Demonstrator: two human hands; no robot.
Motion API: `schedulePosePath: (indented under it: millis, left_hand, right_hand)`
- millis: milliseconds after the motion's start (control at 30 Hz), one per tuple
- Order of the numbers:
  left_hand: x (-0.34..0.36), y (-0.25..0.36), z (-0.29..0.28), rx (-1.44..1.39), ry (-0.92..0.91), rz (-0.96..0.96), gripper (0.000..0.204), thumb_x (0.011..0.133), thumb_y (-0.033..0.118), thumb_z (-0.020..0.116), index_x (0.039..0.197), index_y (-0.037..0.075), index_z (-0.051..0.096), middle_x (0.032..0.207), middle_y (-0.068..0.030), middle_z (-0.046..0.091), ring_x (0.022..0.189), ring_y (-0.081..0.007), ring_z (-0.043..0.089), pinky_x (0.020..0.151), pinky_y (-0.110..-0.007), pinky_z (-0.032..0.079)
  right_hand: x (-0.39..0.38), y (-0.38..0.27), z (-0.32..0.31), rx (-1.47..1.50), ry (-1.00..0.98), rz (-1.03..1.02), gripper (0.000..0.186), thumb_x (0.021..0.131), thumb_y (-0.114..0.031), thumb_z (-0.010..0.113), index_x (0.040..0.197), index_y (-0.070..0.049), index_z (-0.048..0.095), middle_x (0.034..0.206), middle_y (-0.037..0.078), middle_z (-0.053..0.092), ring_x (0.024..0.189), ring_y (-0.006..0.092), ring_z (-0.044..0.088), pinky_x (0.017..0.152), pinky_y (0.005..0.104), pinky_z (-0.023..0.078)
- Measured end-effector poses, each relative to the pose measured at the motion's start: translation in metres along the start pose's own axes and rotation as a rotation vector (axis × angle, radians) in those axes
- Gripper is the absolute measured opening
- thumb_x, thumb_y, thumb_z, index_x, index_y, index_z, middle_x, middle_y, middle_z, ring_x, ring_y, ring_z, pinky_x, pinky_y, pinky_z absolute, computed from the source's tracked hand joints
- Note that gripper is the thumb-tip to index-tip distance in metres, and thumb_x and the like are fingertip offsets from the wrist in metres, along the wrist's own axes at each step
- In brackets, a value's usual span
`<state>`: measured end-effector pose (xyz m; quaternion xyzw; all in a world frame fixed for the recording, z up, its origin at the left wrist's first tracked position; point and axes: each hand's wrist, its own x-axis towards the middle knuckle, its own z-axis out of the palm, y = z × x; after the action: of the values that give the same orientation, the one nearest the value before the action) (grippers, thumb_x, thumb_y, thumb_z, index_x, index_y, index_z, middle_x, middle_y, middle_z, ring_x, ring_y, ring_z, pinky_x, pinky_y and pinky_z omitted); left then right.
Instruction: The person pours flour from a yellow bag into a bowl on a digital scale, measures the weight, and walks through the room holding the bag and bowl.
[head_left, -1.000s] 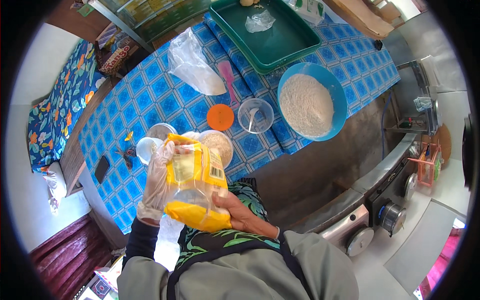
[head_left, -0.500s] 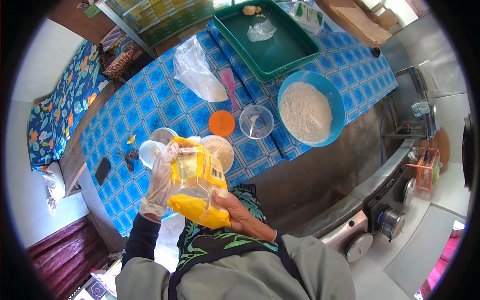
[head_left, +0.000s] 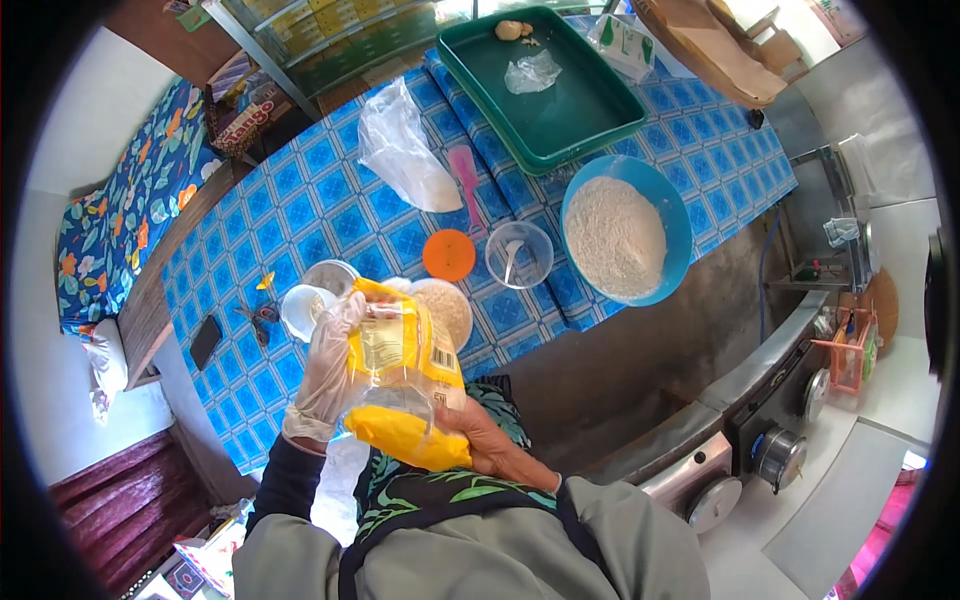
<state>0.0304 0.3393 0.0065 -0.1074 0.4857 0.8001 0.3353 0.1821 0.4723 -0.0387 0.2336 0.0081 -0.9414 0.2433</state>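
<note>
In front of my body I hold a yellow plastic packet (head_left: 390,345) with a clear band and a barcode. My left hand (head_left: 330,355), in a thin translucent glove, is closed on the packet's left side. My bare right hand (head_left: 488,438) is wrapped round its lower right end. Right beside my left fingers is a white cup (head_left: 303,312); I cannot tell whether they touch it. A clear round tub (head_left: 331,275) sits behind the cup. Partly hidden by the packet, a round container of pale grainy stuff (head_left: 445,308) stands on the table.
On the blue checked tablecloth (head_left: 270,240) lie an orange lid (head_left: 448,256), a clear tub with a white spoon (head_left: 520,254), a pink spatula (head_left: 468,185), a plastic bag (head_left: 405,150), scissors (head_left: 262,318) and a dark phone-like slab (head_left: 206,342). A flour-filled blue basin (head_left: 682,235) and green tray (head_left: 540,160) stand farther right.
The packet and both my hands have shifted slightly down and to the right in the picture. The table things have also shifted slightly, as the view has moved. My grip looks the same.
</note>
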Motion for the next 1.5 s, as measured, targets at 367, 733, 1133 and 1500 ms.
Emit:
schedulePosePath:
  millis: [367, 733, 1133, 1500]
  left_hand:
    - [0.015, -0.017, -0.006, -0.040, 0.053, 0.029, 0.037, 0.100, 0.028, 0.047, 0.121, -0.003, 0.049, 0.112, -0.0148, 0.060, 0.100, -0.0212, 0.064, 0.088, -0.035, 0.055]
    - [0.027, -0.052, -0.018, -0.292, 0.139, 0.054, 0.027, 0.099, 0.021, 0.045, 0.110, -0.003, 0.053, 0.100, -0.0131, 0.061, 0.091, -0.0219, 0.064, 0.083, -0.037, 0.056]
    - [0.063, -0.051, -0.056, -0.095, -0.364, 0.254, 0.046, 0.097, 0.039, 0.051, 0.129, 0.005, 0.051, 0.125, -0.0106, 0.058, 0.119, -0.0200, 0.054, 0.105, -0.034, 0.040]
    - [0.060, -0.029, -0.048, 0.018, -0.645, 0.268, 0.047, 0.093, 0.041, 0.058, 0.118, 0.001, 0.059, 0.117, -0.0084, 0.063, 0.110, -0.0179, 0.058, 0.100, -0.032, 0.044]
  right_hand:
    - [-0.004, -0.015, -0.016, -0.185, 0.101, -0.104, 0.085, 0.081, -0.024, 0.076, 0.145, -0.006, 0.024, 0.134, 0.013, 0.049, 0.109, 0.0217, 0.060, 0.090, 0.0353, 0.052]
    - [-0.024, -0.015, -0.020, -2.040, 0.359, -0.912, 0.086, 0.071, -0.007, 0.075, 0.145, -0.011, 0.032, 0.134, 0.022, 0.047, 0.108, 0.0326, 0.061, 0.083, 0.0353, 0.052]
    - [-0.029, -0.097, -0.044, -1.305, 0.335, -0.714, 0.021, 0.089, -0.019, 0.068, 0.098, 0.000, 0.068, 0.084, 0.008, 0.069, 0.062, 0.0117, 0.063, 0.049, 0.0232, 0.044]
    - [-0.032, -0.092, -0.016, -1.256, 0.326, -0.841, 0.035, 0.092, -0.027, 0.062, 0.109, 0.004, 0.061, 0.088, 0.013, 0.069, 0.063, 0.0176, 0.066, 0.049, 0.0265, 0.050]
